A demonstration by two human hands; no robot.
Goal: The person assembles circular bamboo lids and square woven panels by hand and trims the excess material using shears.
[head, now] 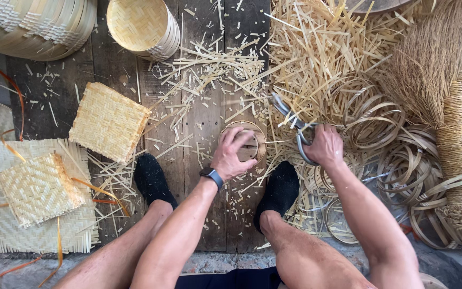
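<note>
I observe the left hand [232,155] gripping a small round bamboo ring [244,143] on the plank floor [204,118]. Right hand [324,145] clenches scissors [293,127]. Bamboo offcuts [316,53] lie beyond; coiled hoops [402,166] right of it.

The mats [108,120] are pale straw-yellow with a herringbone weave, as is the basket [137,24]. The strips [316,59] are cream, a few orange [102,192]. The floorboards [204,123] are dark grey-brown, the socks [153,179] black, the broom [434,59] tan, the shears [295,128] grey steel.
</note>
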